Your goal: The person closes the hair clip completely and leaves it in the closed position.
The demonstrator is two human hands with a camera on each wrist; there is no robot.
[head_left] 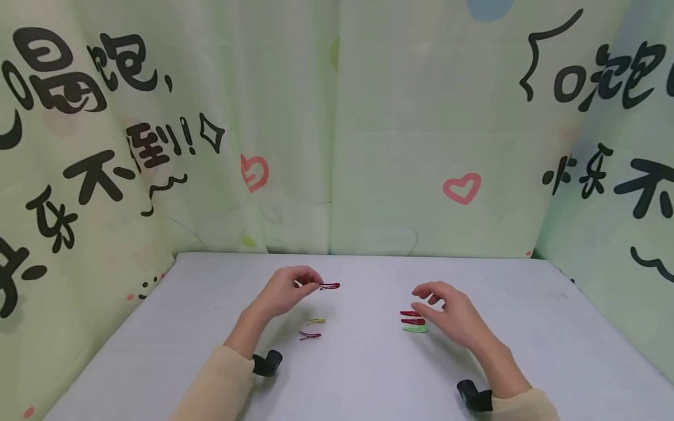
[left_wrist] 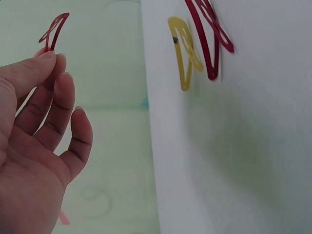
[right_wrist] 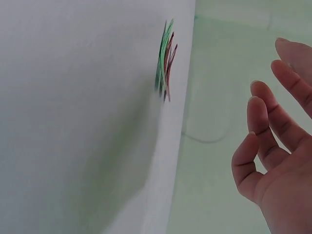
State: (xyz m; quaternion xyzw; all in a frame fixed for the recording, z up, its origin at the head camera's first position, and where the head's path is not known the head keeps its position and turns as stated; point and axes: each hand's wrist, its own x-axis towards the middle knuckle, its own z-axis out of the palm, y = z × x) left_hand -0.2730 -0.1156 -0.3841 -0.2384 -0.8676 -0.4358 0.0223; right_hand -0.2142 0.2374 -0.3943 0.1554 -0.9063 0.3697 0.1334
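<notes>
The left hand (head_left: pixel 284 290) is raised above the pale grey desk (head_left: pixel 363 374) and pinches one end of a dark red metal snap hair clip (head_left: pixel 330 286) between thumb and fingertips (left_wrist: pixel 48 61), the clip sticking out to the right, clear of the surface. Below that hand, a yellow snap hair clip (head_left: pixel 316 320) and a maroon snap hair clip (head_left: pixel 309 335) lie near each other on the desk. The right hand (head_left: pixel 453 313) hovers with fingers loosely spread, holding nothing, just beside a small row of two red clips (head_left: pixel 412 317) and a green clip (head_left: pixel 415 328) lying close together.
</notes>
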